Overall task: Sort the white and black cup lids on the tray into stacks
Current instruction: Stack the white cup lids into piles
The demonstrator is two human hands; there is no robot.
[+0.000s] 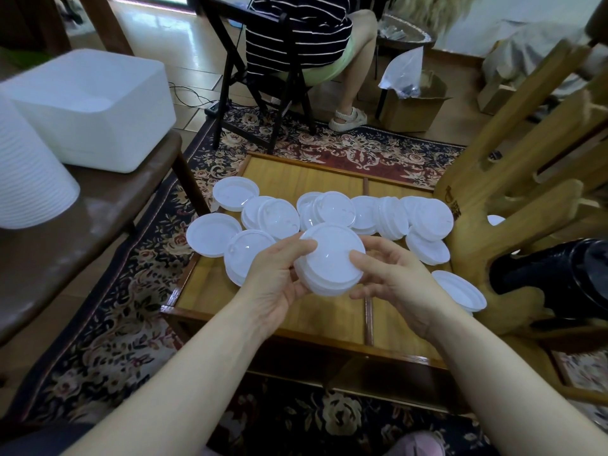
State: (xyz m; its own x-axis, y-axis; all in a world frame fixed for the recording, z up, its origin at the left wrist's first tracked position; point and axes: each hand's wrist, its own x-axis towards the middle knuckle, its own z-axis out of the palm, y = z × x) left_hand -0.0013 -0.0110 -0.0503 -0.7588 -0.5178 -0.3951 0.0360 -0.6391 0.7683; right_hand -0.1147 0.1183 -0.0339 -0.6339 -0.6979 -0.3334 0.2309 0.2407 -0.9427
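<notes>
Both hands (332, 278) grip a stack of white lids (330, 258) above the wooden tray (296, 182) on a floral rug (108, 324)

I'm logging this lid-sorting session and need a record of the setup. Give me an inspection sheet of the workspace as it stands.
Surface: wooden tray, low on a patterned rug.
Job's things: loose white lids strewn across the tray; small held stack; no black lids seen.
Clutter: white tub and ribbed white stack on a bench, left.
Grippers: left hand and right hand grip the held stack together.
Cables: cord and power strip on the floor.
Surroundings: seated person, cardboard box, wooden chair.
</notes>
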